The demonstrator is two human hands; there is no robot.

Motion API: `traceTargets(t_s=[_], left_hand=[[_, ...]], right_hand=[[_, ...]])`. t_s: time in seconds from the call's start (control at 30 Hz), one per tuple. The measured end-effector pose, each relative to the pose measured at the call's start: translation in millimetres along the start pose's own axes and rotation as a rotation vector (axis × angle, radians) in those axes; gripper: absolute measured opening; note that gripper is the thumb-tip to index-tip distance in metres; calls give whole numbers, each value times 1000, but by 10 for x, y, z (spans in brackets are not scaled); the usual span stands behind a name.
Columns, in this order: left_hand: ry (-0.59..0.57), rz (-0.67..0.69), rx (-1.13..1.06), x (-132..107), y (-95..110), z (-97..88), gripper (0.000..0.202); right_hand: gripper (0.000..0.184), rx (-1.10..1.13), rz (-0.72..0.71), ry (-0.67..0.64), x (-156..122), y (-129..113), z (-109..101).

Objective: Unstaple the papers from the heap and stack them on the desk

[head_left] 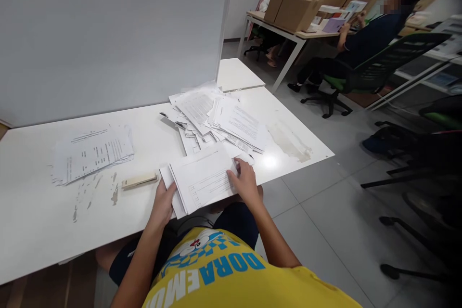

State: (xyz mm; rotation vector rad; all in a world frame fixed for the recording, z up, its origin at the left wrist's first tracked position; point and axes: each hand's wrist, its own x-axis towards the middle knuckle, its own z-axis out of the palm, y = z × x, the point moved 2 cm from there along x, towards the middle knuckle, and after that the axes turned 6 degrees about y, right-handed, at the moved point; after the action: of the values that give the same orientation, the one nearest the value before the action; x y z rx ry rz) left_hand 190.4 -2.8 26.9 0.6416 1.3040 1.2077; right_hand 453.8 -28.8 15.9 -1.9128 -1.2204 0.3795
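I hold a thin sheaf of printed paper sheets (202, 180) over the front edge of the white table (36, 221). My left hand (164, 204) grips its near left corner from below. My right hand (245, 180) holds its right edge, thumb on top and fingers curled round. Just beyond the sheaf lies a loose, messy heap of printed papers (220, 118). A neater stack of printed sheets (92, 153) lies to the left. A small beige stapler-like bar (139, 181) rests on the table close to my left hand.
A white partition panel (108, 33) stands along the table's far edge. To the right, a person sits in a green chair (361, 74) at another desk stacked with cardboard boxes (299, 5). Dark office chairs (426, 163) stand on the grey tiled floor at right.
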Motion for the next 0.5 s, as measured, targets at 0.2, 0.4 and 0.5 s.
traceTargets(t_s=[0.2,0.4,0.5], left_hand=[[38,-53,-39,48,-25,-2,59],[45,-64,-89,66,-47,-35,50],[55,-55,-58,45,-41,-18,54]], right_hand=[[30,437,218,-100,33,50,-55],[25,475,208,-117,109,104,-198],[24,473,225,-95,140,108,-285]])
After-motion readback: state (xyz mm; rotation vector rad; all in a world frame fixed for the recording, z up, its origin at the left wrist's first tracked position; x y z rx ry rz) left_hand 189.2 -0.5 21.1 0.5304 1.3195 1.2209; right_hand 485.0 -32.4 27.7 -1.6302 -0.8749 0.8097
